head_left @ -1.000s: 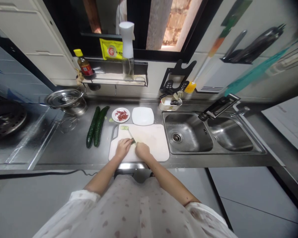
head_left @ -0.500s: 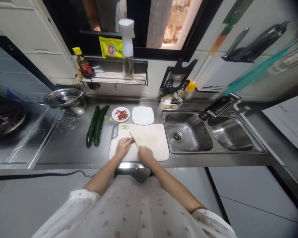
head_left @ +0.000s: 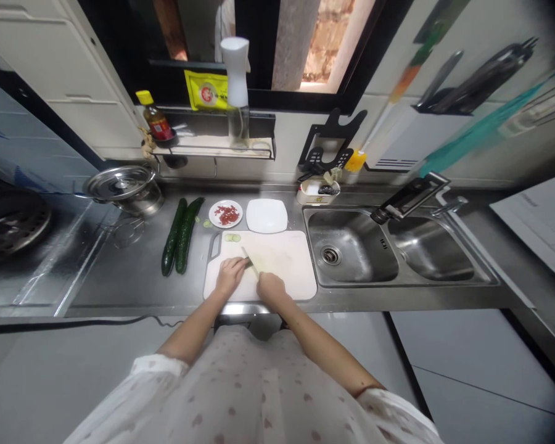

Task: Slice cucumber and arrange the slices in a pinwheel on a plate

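Note:
On the white cutting board (head_left: 287, 280), my right hand (head_left: 271, 290) grips a knife (head_left: 250, 259) by its handle, the blade slanting up and left. Beside the blade, my left hand (head_left: 230, 275) has its fingers bent and pressed together over a piece of cucumber (head_left: 247, 263). Only a dark end of that piece shows at the fingertips; the hand hides the rest. Several cucumber slices (head_left: 232, 237) lie at the board's upper left. To the left of the board, two whole cucumbers (head_left: 184, 240) rest side by side on the steel counter.
Behind the board stand a white plate of chopped red bits (head_left: 217, 220) and a square white plate (head_left: 266, 215). A double sink (head_left: 351, 246) adjoins on the right. A lidded steel pot (head_left: 143, 200) is at left. A shelf (head_left: 203, 148) holds bottles.
Both hands and the knife stay in nearly the same place on the board. The whole view has shifted very slightly.

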Available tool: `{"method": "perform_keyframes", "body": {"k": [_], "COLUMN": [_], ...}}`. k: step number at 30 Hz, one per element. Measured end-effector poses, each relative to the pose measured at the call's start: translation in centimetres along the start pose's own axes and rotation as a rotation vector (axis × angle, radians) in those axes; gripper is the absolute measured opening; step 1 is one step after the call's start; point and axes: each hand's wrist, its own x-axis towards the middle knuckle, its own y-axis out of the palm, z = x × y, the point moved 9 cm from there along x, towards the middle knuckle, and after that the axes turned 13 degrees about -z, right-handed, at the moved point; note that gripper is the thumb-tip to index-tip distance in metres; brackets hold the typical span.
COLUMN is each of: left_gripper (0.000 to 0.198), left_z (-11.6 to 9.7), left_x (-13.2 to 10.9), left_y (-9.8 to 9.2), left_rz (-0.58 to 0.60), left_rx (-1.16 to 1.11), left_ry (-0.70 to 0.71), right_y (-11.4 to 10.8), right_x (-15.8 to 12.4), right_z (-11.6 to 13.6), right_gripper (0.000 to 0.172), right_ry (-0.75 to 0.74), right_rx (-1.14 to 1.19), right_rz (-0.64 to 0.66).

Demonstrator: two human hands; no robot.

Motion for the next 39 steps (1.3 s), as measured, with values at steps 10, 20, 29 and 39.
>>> {"method": "perform_keyframes", "body": {"k": [10, 20, 29, 39], "left_gripper": [0.029, 0.029, 0.029, 0.028], "left_z": [-0.1, 0.0, 0.2, -0.2], "left_x": [0.0, 0.0, -0.3, -0.2], "left_y": [0.0, 0.0, 0.3, -0.1], "left_rz": [0.008, 0.009, 0.015, 0.001], "left_rx": [0.014, 0.014, -0.006, 0.016], "left_ry": [0.01, 0.011, -0.001, 0.025], "right_y": [-0.1, 0.2, 0.8, 0.7], "right_x": [0.6, 1.3, 1.5, 0.7], "right_z": [0.2, 0.6, 0.5, 0.5], "right_gripper": [0.031, 0.032, 0.03, 0.029], "right_ry": [0.004, -0.012, -0.005, -0.003], "right_rx": [0.002, -0.003, 0.024, -0.001], "right_rz": [0.012, 0.019, -0.013, 0.014]}}
